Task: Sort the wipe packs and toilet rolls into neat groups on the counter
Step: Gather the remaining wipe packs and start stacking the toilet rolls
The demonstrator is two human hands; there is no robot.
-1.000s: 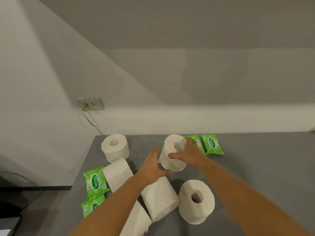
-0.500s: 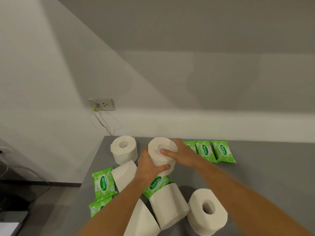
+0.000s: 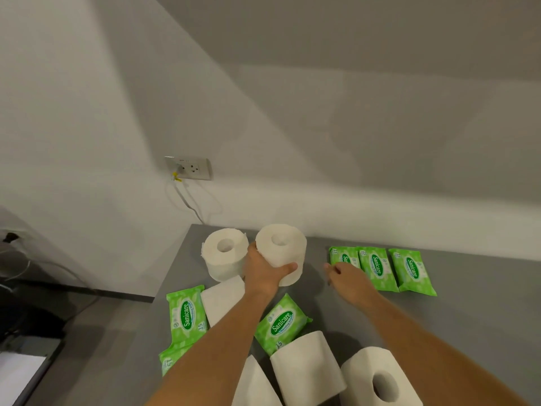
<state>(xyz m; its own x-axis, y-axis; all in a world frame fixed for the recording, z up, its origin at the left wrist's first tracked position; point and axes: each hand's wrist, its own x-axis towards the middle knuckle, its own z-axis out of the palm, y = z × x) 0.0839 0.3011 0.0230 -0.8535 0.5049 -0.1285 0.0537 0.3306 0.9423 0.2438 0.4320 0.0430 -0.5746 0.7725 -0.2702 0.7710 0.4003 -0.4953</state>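
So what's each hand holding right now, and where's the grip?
The left hand grips an upright toilet roll round its lower side, thumb across the front. The right hand holds nothing.

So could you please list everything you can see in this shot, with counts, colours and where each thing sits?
toilet rolls: six, white; two upright at the counter's far left corner, one of them held; four nearer, among the loose packs.
wipe packs in a row: three, green, side by side at the back right.
loose wipe packs: three, green; one in the middle, two by the left edge.
counter: one, grey.
wall socket: one, white-grey, on the wall, with a cable hanging down.
left hand: grips the held roll.
right hand: fingers relaxed, holding nothing, beside the row of packs.
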